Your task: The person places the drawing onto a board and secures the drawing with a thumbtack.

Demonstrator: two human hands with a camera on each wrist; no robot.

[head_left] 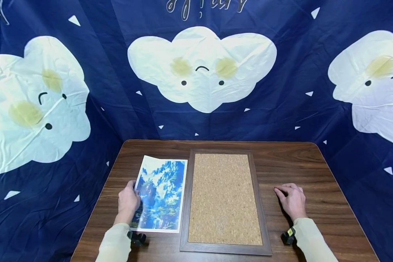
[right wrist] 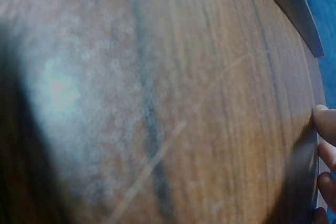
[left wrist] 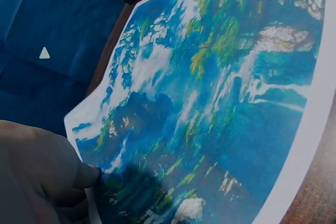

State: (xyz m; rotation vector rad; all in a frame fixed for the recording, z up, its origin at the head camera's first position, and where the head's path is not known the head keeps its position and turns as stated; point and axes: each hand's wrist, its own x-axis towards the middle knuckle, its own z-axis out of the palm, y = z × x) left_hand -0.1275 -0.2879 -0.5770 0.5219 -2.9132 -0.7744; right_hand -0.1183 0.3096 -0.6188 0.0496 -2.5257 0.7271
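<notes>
A printed landscape picture (head_left: 162, 194) with white borders, mostly blue, lies left of the cork board (head_left: 224, 198). My left hand (head_left: 129, 199) pinches the sheet's left edge, thumb on top of the print. In the left wrist view, the thumb (left wrist: 86, 176) overlaps the border and the sheet (left wrist: 210, 103) bends upward there. To the right of the board, my right hand (head_left: 293, 201) rests low over the table with fingers loosely bent and nothing visible in them. Only its fingertips (right wrist: 326, 124) show at the edge of the right wrist view.
The cork board has a dark wooden frame (head_left: 260, 203) and lies flat on the brown wood-grain table (head_left: 291, 160). Dark blue cloth (head_left: 196, 127) with white clouds hangs around the back and sides. Each wrist wears a small black camera (head_left: 137, 238).
</notes>
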